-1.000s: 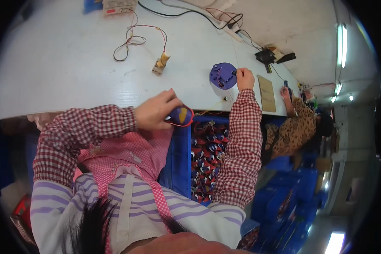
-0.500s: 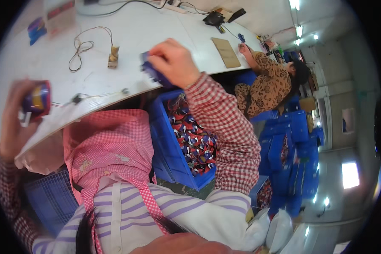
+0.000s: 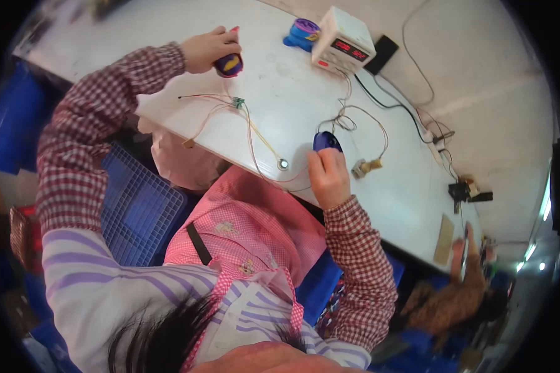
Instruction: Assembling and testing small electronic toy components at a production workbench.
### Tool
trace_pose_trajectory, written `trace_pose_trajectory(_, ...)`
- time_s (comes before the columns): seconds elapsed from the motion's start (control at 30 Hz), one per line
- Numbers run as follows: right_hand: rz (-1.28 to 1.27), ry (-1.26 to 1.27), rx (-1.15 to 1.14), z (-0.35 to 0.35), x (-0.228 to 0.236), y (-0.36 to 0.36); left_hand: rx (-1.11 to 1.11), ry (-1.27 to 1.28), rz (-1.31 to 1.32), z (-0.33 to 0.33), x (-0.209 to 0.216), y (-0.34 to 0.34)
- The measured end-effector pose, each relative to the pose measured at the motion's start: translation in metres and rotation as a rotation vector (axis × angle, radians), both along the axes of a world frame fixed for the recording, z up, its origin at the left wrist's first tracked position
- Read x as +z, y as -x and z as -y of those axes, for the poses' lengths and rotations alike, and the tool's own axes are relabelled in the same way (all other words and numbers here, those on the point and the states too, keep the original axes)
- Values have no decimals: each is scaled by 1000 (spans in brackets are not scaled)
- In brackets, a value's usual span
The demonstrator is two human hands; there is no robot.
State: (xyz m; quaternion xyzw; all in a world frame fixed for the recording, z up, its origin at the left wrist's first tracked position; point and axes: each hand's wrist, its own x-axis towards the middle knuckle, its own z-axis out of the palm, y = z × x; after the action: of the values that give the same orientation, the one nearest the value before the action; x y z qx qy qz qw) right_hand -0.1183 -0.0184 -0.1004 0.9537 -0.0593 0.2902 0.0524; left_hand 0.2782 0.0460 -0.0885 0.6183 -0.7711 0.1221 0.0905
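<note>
My left hand (image 3: 210, 51) is over the white table (image 3: 264, 74), its fingers closed on a red and purple plastic shell (image 3: 229, 64) with a yellow patch. My right hand (image 3: 330, 180), nearer the table's front edge, pinches a dark blue-purple plastic shell piece (image 3: 325, 140). Between the hands lies a small green circuit board (image 3: 238, 102) with thin wires. One pair of wires runs to a round silver part (image 3: 283, 164) close to the edge. Just right of my right hand stands a small brass-coloured block (image 3: 359, 168) on a cable.
A white power supply (image 3: 343, 40) with a lit red display stands at the back, beside a blue and purple toy-like piece (image 3: 302, 34). Below the table are a blue mesh basket (image 3: 140, 208) and a blue crate (image 3: 318, 283). A co-worker (image 3: 448, 301) sits farther right.
The view has swung left, so the table and both hands appear shifted in it. Each hand still holds its shell piece. The circuit board and power supply now show clearly.
</note>
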Motion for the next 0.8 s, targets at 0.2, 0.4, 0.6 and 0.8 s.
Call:
trace_pose_trajectory(0.2, -84, 45, -19, -2, -41, -12, 75, -84, 191, 23, -20, 1)
trace_pose_trajectory(0.4, -60, -47, -106, 1, -48, -6, 43, -9, 205, 47, -43, 2)
trace_pose_trajectory(0.6, 248, -376, -259, 3, -43, 61, -77, 121, -32, 26, -52, -14)
trace_pose_trajectory(0.8, 492, -717, -699, 72, -61, 102, -12, -58, -573, 27, -85, 32)
